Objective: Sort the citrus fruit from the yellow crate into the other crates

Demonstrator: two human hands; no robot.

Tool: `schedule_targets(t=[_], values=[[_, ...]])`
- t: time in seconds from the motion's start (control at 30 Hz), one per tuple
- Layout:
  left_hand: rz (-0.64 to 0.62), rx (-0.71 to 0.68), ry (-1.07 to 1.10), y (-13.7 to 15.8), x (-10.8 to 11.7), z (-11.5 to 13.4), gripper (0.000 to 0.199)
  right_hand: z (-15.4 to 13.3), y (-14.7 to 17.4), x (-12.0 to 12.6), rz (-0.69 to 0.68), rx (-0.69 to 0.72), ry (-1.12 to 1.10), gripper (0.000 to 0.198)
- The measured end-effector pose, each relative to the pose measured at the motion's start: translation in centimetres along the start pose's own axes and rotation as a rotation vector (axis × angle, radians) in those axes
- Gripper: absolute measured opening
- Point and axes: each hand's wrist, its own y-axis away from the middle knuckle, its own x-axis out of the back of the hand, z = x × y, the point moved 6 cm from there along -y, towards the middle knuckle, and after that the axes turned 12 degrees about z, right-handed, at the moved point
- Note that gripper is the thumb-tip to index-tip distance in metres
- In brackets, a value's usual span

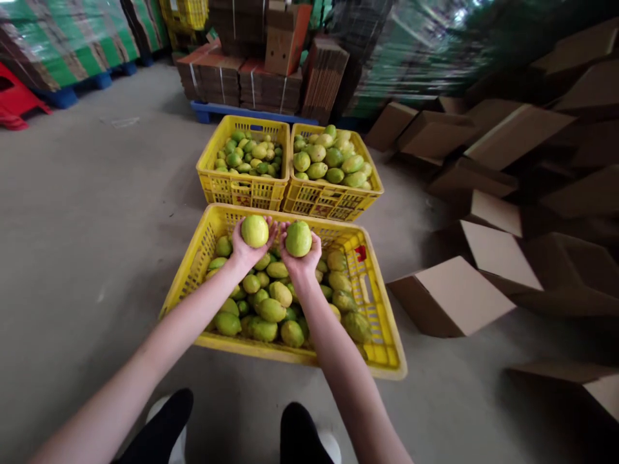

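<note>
My left hand is palm up above the near yellow crate, its fingers partly curled around a yellow-green lemon. Beside it, my right hand cups a greener lemon. Both fruits are seen nearly end-on and look round. The two hands are close together, over the far half of the crate. Below them lies a heap of green and yellow lemons, partly hidden by my forearms.
Two more yellow crates, one on the left and one on the right, hold similar fruit behind the near crate. Open cardboard boxes crowd the floor at right. Flattened cartons sit on a blue pallet. A red stool stands far left.
</note>
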Motion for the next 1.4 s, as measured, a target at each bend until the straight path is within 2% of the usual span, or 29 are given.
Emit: schedule_targets(t=[0.13, 0.27, 0.47, 0.6, 0.8, 0.97, 1.17, 1.23, 1.4], values=[[0.021, -0.063, 0.038, -1.4, 1.3, 1.0, 0.031, 0.3, -1.2, 1.4, 0.096, 0.031, -0.045, 0.026], [0.023, -0.064, -0.039, -1.9, 2.6, 1.6, 0.035, 0.7, -1.8, 2.4, 0.110, 0.070, -0.006, 0.020], [-0.034, -0.030, -0.108, -1.0, 1.6, 0.6, 0.039, 1.2, -1.8, 2.5, 0.120, 0.027, -0.034, 0.017], [-0.058, -0.019, -0.100, -0.5, 1.4, 0.6, 0.037, 1.3, -1.8, 2.4, 0.102, 0.034, 0.025, 0.018], [-0.031, -0.042, -0.079, -0.5, 1.9, 1.3, 0.043, 1.2, -1.3, 2.6, 0.181, 0.048, 0.016, 0.013], [0.007, -0.040, -0.050, -0.8, 2.2, 1.0, 0.041, 1.0, -0.9, 2.6, 0.185, 0.072, 0.051, 0.026], [0.063, -0.043, 0.021, -1.5, 2.6, 0.7, 0.037, 1.2, -1.5, 2.9, 0.186, 0.058, 0.092, 0.024], [0.150, -0.071, 0.040, -1.9, 3.1, 0.8, 0.035, 1.5, -1.8, 3.2, 0.176, 0.052, 0.175, 0.023], [0.293, -0.151, 0.025, -2.4, 4.5, 2.0, 0.037, 3.1, -1.9, 4.4, 0.144, 0.106, 0.657, 0.013]])
